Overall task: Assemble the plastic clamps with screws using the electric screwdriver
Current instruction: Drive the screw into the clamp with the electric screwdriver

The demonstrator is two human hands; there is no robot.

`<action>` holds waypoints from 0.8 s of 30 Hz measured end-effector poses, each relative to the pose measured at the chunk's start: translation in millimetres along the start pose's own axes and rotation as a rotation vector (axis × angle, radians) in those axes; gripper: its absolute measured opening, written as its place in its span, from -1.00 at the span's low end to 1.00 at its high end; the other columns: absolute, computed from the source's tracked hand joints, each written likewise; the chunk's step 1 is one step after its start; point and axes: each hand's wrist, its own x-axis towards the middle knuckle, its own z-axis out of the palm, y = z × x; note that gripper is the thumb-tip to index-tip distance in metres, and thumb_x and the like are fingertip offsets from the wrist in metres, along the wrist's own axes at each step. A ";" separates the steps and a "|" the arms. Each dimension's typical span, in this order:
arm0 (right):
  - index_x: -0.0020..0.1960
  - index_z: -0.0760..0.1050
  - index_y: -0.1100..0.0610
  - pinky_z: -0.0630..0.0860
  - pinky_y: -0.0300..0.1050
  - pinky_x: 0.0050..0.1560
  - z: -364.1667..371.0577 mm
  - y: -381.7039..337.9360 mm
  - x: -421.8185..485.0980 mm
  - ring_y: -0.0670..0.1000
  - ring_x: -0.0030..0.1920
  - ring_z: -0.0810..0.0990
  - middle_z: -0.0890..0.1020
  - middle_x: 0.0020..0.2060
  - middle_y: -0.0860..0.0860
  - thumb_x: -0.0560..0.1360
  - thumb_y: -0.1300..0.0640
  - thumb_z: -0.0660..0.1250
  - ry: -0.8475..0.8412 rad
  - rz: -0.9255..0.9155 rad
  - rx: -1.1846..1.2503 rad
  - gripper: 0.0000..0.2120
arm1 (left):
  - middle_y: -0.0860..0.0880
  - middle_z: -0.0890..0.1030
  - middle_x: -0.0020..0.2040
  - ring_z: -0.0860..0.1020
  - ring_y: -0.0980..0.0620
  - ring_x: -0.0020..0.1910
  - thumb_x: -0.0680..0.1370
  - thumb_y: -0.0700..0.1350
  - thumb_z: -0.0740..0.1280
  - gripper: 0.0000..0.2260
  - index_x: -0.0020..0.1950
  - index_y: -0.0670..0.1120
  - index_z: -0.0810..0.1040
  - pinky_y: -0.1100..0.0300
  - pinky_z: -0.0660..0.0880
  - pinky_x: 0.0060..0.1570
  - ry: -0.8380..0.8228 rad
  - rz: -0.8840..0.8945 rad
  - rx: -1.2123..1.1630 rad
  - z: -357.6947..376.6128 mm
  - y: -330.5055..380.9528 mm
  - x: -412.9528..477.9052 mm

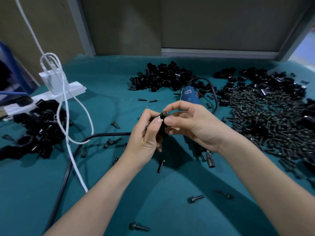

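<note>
Holds a black clamp (pixel 161 129) mid-counter (pixel 153 210), left grip (pixel 146 135) clenched round it; pinches what looks like a screw (pixel 165 114) at its top with the right grip (pixel 192 126). Has the electric screwdriver (pixel 189 94) lying at 12 o'clock, the screw pile (pixel 265 120) at 3 o'clock.

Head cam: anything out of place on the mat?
Yes. Stray screws lie scattered across the teal mat, well away from the screw pile on the right. A white cable drapes over the left clamp pile.
</note>
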 end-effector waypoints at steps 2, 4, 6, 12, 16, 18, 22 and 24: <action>-0.11 0.50 0.20 0.55 -0.24 -0.31 -6.7 -5.4 -4.1 -0.02 -0.41 0.61 0.60 -0.34 0.06 0.42 0.35 0.45 0.153 -0.046 -0.340 -0.85 | -0.09 0.47 -0.28 0.39 0.07 -0.52 0.51 0.13 0.27 -0.71 -0.13 -0.10 0.37 0.19 0.48 -0.49 0.024 -0.047 -0.059 1.2 2.5 -0.3; -0.19 0.50 0.14 0.55 -0.21 -0.31 -12.4 -11.7 -11.5 -0.02 -0.42 0.64 0.63 -0.39 0.04 0.46 0.31 0.44 0.181 -0.053 -0.707 -0.85 | -0.09 0.46 -0.23 0.44 0.07 -0.45 0.59 0.05 0.25 -0.73 -0.13 -0.14 0.37 0.12 0.59 -0.33 0.046 -0.095 -0.175 2.6 4.3 0.5; -0.19 0.55 0.07 0.52 -0.30 -0.30 -4.8 -9.1 -19.7 -0.09 -0.41 0.63 0.66 -0.36 -0.01 0.46 0.27 0.43 0.017 -0.015 -0.980 -0.86 | -0.10 0.53 -0.18 0.51 0.04 -0.39 0.63 -0.07 0.16 -0.79 -0.13 -0.16 0.39 0.09 0.61 -0.21 0.108 -0.140 -0.290 4.2 6.4 2.7; 0.03 0.59 0.09 0.45 -0.07 0.09 33.4 28.2 -27.5 -0.03 -0.08 0.44 0.43 -0.08 -0.04 0.49 0.18 0.39 -0.269 -0.095 -1.292 -0.88 | -0.21 0.62 0.06 0.67 -0.13 0.00 0.65 -0.13 0.16 -0.76 0.21 -0.26 0.41 0.12 0.62 -0.03 0.171 -0.314 -0.760 -0.1 12.8 7.9; -0.05 0.53 0.07 0.48 -0.09 0.02 28.9 20.5 -30.0 -0.08 -0.15 0.48 0.58 -0.12 -0.04 0.52 0.19 0.36 -0.313 -0.114 -1.237 -0.95 | -0.26 0.56 0.20 0.65 -0.15 0.08 0.61 -0.16 0.21 -0.65 0.30 -0.36 0.39 0.16 0.62 -0.03 0.194 -0.377 -0.880 -5.4 17.3 9.3; -0.14 0.45 0.02 0.55 -0.14 -0.12 21.9 6.6 -31.6 -0.06 -0.27 0.59 0.63 -0.22 -0.01 0.52 0.26 0.35 -0.191 -0.141 -1.081 -0.83 | -0.27 0.53 0.28 0.68 -0.09 0.01 0.60 -0.15 0.22 -0.54 0.40 -0.42 0.28 0.25 0.62 -0.16 0.210 -0.402 -0.902 -5.0 18.7 9.7; -0.21 0.54 0.02 0.55 -0.21 -0.27 1.0 -18.6 -24.3 -0.06 -0.39 0.64 0.63 -0.36 0.02 0.51 0.37 0.25 0.136 -0.242 -0.855 -0.71 | -0.30 0.55 0.25 0.68 -0.09 -0.01 0.58 -0.17 0.23 -0.53 0.40 -0.42 0.27 0.19 0.62 -0.01 0.239 -0.394 -0.901 -3.1 18.2 10.7; -0.18 0.58 0.01 0.55 -0.18 -0.28 0.9 -21.8 -16.8 -0.04 -0.39 0.64 0.65 -0.36 0.01 0.50 0.35 0.27 0.204 -0.243 -0.802 -0.73 | -0.28 0.59 0.19 0.68 -0.10 0.00 0.52 -0.16 0.27 -0.56 0.35 -0.33 0.35 0.18 0.61 0.00 0.237 -0.381 -0.895 -3.6 17.5 11.3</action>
